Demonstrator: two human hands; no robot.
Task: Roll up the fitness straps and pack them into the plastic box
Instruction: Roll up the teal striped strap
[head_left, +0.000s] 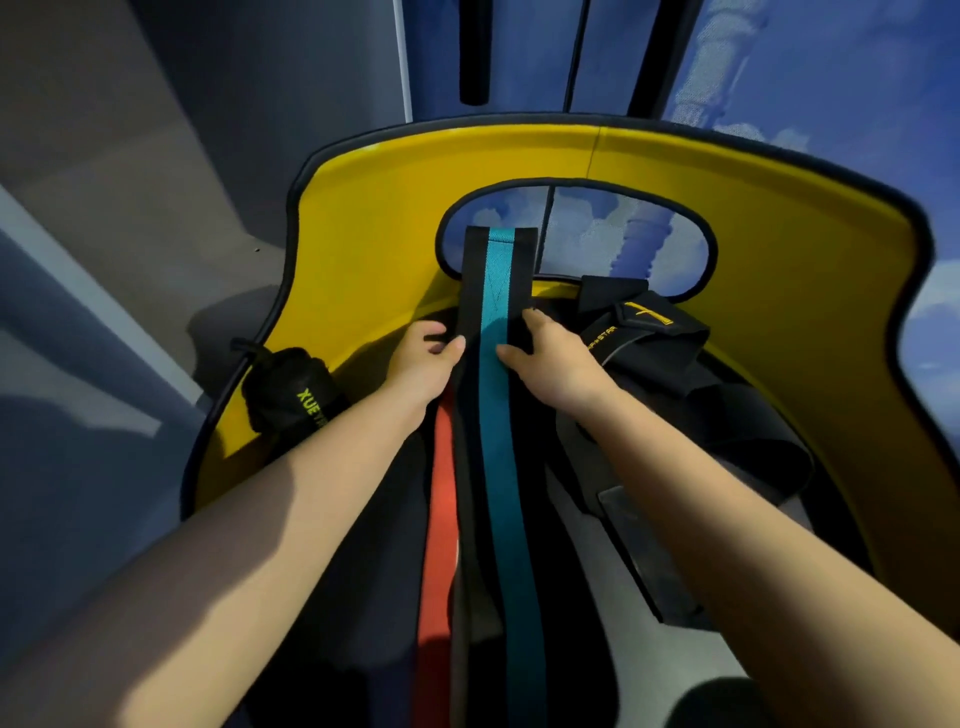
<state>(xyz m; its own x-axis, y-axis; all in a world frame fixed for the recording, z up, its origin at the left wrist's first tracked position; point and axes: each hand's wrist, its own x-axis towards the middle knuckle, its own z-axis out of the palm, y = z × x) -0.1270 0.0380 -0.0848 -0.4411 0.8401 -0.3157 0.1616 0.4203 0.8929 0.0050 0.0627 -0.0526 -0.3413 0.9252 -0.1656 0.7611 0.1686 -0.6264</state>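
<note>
Pinching black-and-teal strap (497, 332) at both edges, left hand (423, 358) and right hand (545, 353), laid flat near the yellow box (374, 218) far wall. Risking a crooked, loosening roll if grip slipping; red strap (441, 499) possibly catching underneath.

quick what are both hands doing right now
Left hand: closed, pinching the left edge of the black and teal strap.
Right hand: closed, gripping the same strap's right edge.

Black strap (498, 395) with teal centre stripe lies flat, unrolled, running lengthwise away; an orange strap (439, 499) alongside its left edge; 1 rolled black strap (291, 389) far left.
</note>
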